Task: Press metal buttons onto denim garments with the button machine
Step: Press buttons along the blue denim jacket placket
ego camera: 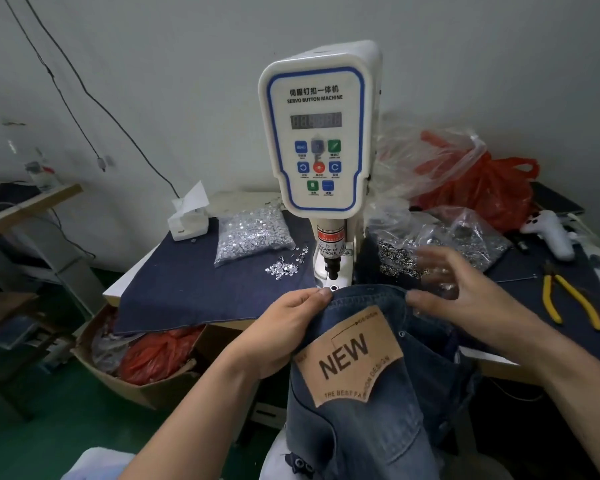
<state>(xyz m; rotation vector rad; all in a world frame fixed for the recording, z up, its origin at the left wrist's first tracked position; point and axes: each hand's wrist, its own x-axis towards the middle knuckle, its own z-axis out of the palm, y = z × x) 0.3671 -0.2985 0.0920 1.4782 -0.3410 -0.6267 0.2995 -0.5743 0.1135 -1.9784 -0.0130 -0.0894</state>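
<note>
A white servo button machine (317, 133) stands at the table's middle, its black punch (332, 270) just above the die. Blue denim jeans (371, 403) with a tan "NEW" leather patch (350, 358) hang off the table's front edge. My left hand (284, 327) pinches the waistband's left end right below the punch, where a metal button (333, 288) sits beside my thumb. My right hand (465, 292) touches the waistband further right with its thumb, fingers spread and blurred over a bag of metal rings (399, 259).
A plastic bag of silver studs (253, 233) and loose studs (284, 266) lie on dark cloth left of the machine. Yellow-handled pliers (568, 299) and a white controller (551, 233) lie at the right. Red plastic bags (482, 188) sit behind; a cardboard box (142, 386) stands below.
</note>
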